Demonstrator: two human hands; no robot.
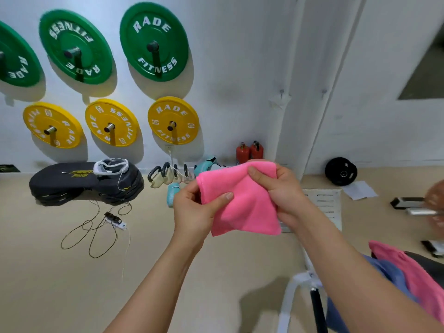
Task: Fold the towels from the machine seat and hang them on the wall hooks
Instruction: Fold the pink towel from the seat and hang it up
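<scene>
I hold a folded pink towel [242, 203] in the air at the middle of the view. My left hand [194, 210] grips its left edge, thumb across the front. My right hand [281, 188] pinches its upper right corner, fingers curled over the top. At the lower right, another pink towel [408, 272] and a blue towel [391, 275] lie on the dark machine seat [432, 265]. Two small hooks [282, 92] stick out of the white wall above the towel, the other hook [324, 92] to its right.
Green plates [153, 42] and yellow plates [173, 120] hang on wall pegs. A stack of dark mats [84, 183], loose cables [96, 229], kettlebells [168, 174], two red extinguishers [248, 152] and a black plate [340, 171] line the floor. White machine frame [295, 296] stands below.
</scene>
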